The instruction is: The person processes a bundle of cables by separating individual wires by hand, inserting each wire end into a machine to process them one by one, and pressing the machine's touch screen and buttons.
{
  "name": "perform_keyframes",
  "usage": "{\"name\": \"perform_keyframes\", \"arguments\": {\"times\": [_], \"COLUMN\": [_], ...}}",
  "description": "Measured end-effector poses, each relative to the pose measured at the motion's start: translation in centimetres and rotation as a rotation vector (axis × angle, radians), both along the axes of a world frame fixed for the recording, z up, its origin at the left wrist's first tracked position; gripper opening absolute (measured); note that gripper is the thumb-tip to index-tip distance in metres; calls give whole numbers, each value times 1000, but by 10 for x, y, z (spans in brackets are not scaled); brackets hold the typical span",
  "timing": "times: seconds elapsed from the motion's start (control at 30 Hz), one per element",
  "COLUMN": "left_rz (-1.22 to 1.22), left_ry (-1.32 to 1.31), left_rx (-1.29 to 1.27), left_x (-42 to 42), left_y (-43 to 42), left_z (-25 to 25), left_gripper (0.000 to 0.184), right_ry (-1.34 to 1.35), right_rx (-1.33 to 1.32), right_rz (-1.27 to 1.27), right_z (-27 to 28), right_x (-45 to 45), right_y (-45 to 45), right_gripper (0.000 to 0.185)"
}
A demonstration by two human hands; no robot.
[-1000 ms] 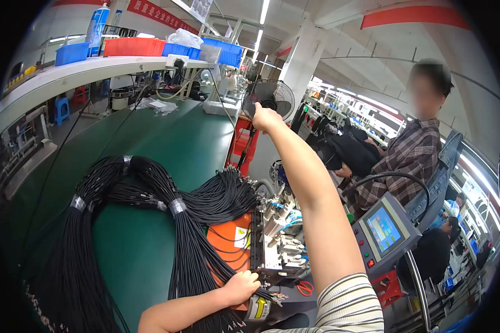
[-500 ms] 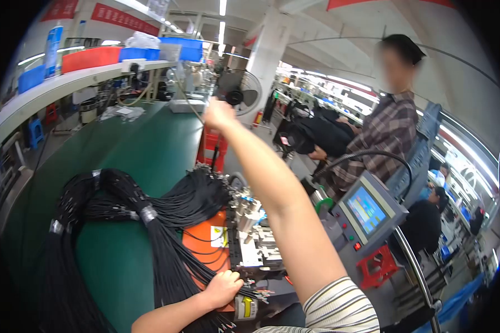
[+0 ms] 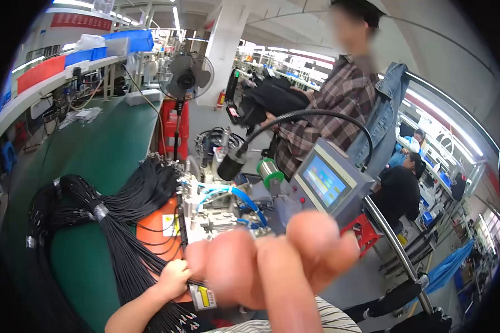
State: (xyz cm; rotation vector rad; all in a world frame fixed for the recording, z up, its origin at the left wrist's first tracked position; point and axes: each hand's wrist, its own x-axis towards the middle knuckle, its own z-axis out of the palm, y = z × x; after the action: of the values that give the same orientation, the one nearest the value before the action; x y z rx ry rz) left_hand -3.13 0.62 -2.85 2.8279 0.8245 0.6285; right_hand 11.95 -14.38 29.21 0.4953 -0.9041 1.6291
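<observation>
Cables (image 3: 119, 244), black: lying looped on the near left of the green table (image 3: 103, 133), strands running right over an orange plate (image 3: 151, 219); tape bands (image 3: 101, 211) are binding them.
Left hand (image 3: 174, 280): resting beside a yellow-arrow label (image 3: 204, 296), its grip folded and apparently holding some strands.
Right hand (image 3: 272, 266): hanging blurred in the near foreground, fingers bent; whether its grip is holding anything, cannot tell.
Metal fixture (image 3: 216, 218): standing just beyond the right hand.
Control screen (image 3: 324, 180): glowing on the right.
Co-worker (image 3: 339, 94), plaid shirt: standing at far right.
Handling, judged: single strands are probably bending easily, weighing little, perhaps slipping; the whole bundle is likely weighing heavily and sagging. Coloured wire tips (image 3: 188, 322) are looking fragile. Holding points: tape bands for bundles, black jackets short of the tips for strands.
</observation>
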Motion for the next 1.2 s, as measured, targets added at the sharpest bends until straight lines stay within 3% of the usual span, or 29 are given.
{"name": "perform_keyframes", "arguments": {"times": [0.13,0.23,0.37,0.47,0.57,0.63,0.67,0.73,0.83,0.93,1.03,1.13,1.17,1.2], "left_rz": [-77,-103,-66,-57,-46,-48,-59,-72,-73,-69,-58,-77,-82,-76], "left_ry": [-231,-200,-207,-168,-184,-135,-147,-192,-141,-155,-176,-181,-181,-176], "left_rx": [29,57,31,49,-8,33,45,37,33,46,12,7,-4,-13], "left_x": [2,-1,7,4,4,6,7,8,7,7,9,7,7,7], "left_y": [-1,5,-8,-3,-4,-6,-6,-3,-2,-1,-2,-1,0,0], "left_z": [2,-5,20,9,12,16,18,16,18,16,19,19,20,21], "left_gripper": [41,40,41,44,44,43,41,40,41,36,32,33,34,33], "right_ry": [9,3,12,44,181,278,312,459,702,397,22,197,385,297], "right_rx": [91,147,176,158,115,362,643,949,949,904,635,769,802,760], "right_rz": [-73,-164,-323,-511,-857,-1074,-1112,-1153,-1165,-1265,-1289,-1141,-1187,-1240], "right_z": [-26,-51,-78,-106,-135,-133,-125,-120,-116,-110,-122,-126,-127,-128], "right_x": [3,-3,-9,-5,22,57,77,84,55,67,68,66,53,51], "right_y": [0,19,29,25,19,25,30,38,40,44,31,61,69,69], "right_gripper": [42,34,25,19,16,17,14,18,12,13,15,11,13,16]}}
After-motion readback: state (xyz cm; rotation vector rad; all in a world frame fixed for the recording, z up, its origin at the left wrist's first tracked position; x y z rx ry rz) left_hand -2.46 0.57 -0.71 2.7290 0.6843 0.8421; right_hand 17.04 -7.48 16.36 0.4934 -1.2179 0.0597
